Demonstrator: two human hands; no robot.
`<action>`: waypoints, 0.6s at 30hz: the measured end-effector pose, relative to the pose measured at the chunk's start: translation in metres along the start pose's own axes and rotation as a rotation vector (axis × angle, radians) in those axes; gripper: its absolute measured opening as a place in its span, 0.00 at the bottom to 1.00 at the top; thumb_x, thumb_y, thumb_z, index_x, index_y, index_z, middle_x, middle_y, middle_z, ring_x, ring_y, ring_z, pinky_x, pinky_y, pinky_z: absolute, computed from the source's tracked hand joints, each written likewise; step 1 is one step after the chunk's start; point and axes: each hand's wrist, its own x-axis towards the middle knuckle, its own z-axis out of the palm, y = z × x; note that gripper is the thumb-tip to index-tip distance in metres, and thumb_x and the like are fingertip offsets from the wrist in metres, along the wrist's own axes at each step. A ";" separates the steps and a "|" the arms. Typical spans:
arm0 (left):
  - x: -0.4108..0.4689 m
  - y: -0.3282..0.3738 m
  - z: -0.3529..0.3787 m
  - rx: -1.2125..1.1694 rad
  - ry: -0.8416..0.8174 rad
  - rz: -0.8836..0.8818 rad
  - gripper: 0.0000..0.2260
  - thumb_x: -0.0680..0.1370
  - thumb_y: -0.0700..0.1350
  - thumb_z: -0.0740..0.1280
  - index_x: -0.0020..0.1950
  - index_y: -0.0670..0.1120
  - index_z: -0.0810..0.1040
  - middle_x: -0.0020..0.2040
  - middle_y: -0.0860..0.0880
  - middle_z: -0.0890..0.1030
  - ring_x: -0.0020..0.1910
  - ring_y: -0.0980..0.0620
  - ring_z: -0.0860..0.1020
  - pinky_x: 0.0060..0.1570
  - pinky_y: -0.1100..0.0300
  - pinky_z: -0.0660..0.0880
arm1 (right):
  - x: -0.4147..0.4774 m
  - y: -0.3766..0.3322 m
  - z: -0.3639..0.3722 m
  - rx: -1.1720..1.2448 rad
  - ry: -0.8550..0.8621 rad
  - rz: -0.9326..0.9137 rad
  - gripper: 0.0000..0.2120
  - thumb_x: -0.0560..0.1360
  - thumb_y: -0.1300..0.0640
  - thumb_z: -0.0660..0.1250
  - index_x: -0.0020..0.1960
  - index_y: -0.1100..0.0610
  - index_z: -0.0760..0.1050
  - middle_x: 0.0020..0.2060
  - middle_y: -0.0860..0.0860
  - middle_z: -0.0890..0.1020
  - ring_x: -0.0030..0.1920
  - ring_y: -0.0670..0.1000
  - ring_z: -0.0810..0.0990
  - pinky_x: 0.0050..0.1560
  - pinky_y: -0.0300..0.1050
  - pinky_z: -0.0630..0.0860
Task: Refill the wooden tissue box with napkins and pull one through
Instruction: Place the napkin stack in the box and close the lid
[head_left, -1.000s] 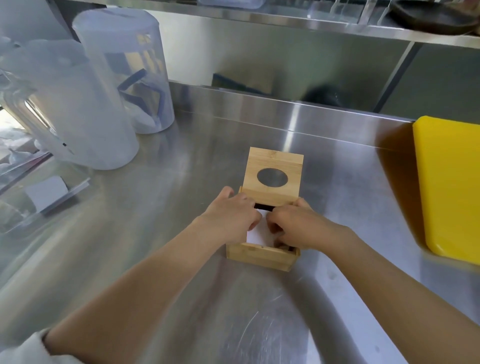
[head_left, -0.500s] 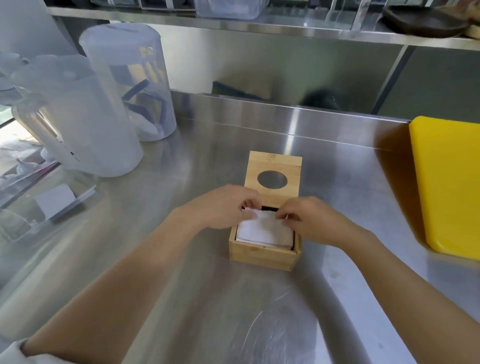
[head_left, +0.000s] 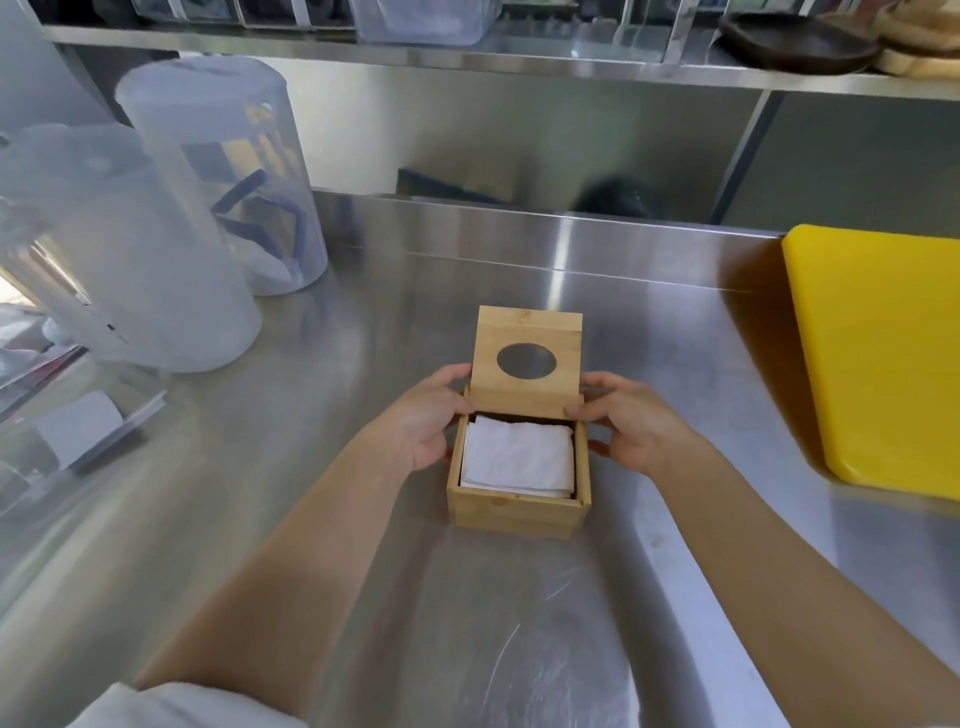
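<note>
I look down at a stainless steel counter (head_left: 363, 545). In the middle of it sits the wooden tissue box (head_left: 519, 506), a small square bamboo box. Its lid (head_left: 527, 364) is slid or tipped back toward the far side and stands tilted up, showing an oval hole (head_left: 525, 359) in its centre. The near part of the box is uncovered, and a stack of folded white napkins (head_left: 517, 460) lies flat inside, filling it nearly wall to wall.

My left hand (head_left: 423, 421) is at the box's left side, fingers curled, with the fingertips touching the lid's left edge. My right hand (head_left: 631, 423) mirrors it on the right, thumb and fingers pinching the lid's lower right corner. Neither hand touches the napkins.

To the far left stand two tall translucent plastic pitchers (head_left: 145, 249), one beside the other, with a clear plastic holder (head_left: 78, 431) lying nearer to me. At the right edge of the counter rests a yellow cutting board (head_left: 878, 358), well apart from the box. A steel shelf (head_left: 467, 52) runs across the top, carrying a dark bowl (head_left: 800, 41) at its right end.
</note>
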 end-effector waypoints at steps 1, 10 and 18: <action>0.000 0.000 0.002 -0.001 0.007 0.010 0.19 0.77 0.31 0.58 0.59 0.52 0.74 0.56 0.43 0.79 0.51 0.46 0.76 0.44 0.47 0.76 | 0.000 0.000 0.001 0.008 0.001 0.000 0.17 0.70 0.74 0.64 0.48 0.53 0.78 0.45 0.49 0.81 0.52 0.52 0.76 0.60 0.57 0.68; -0.001 -0.001 0.012 0.015 0.165 0.130 0.16 0.74 0.26 0.59 0.40 0.47 0.75 0.42 0.45 0.78 0.38 0.48 0.76 0.33 0.55 0.73 | 0.003 0.002 0.007 0.105 0.125 -0.056 0.20 0.66 0.80 0.60 0.30 0.56 0.73 0.37 0.53 0.78 0.43 0.55 0.76 0.43 0.52 0.72; -0.009 0.003 -0.003 -0.248 0.171 0.069 0.08 0.74 0.39 0.59 0.49 0.43 0.76 0.57 0.42 0.78 0.57 0.45 0.74 0.50 0.43 0.71 | -0.004 0.004 0.001 0.307 0.052 -0.002 0.11 0.68 0.61 0.60 0.41 0.55 0.81 0.50 0.55 0.78 0.55 0.56 0.73 0.59 0.57 0.66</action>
